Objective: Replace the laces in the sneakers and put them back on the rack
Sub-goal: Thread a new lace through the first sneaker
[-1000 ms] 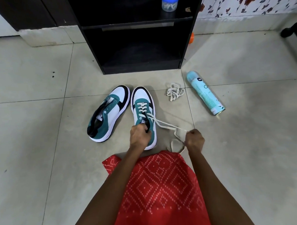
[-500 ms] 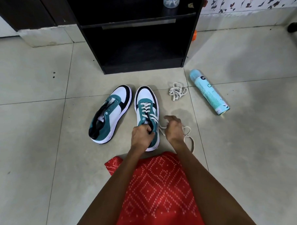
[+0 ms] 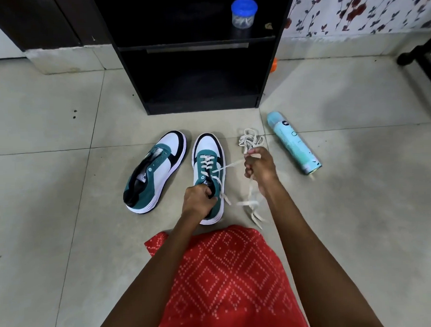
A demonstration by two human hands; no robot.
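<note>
Sneakers (image 3: pixel 158 173) were recorded as teal, white and black; lace (image 3: pixel 228 165) cream; spray can (image 3: pixel 293 142) pale turquoise; garment (image 3: pixel 226 274) red, patterned with white diamonds.

free: floor (image 3: pixel 50 195) left of unlaced sneaker (image 3: pixel 158 173) | obstacles right: lace bundle (image 3: pixel 251 139), spray can (image 3: pixel 294 143)

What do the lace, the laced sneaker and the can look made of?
The lace looks like flat woven fabric, cream and matte; it hangs limp. The sneaker: white toe like smooth synthetic leather, teal panels matte, maybe suede-like; sole likely rubber. The can is probably metal, with a smooth printed coat; rigid cylinder.
</note>
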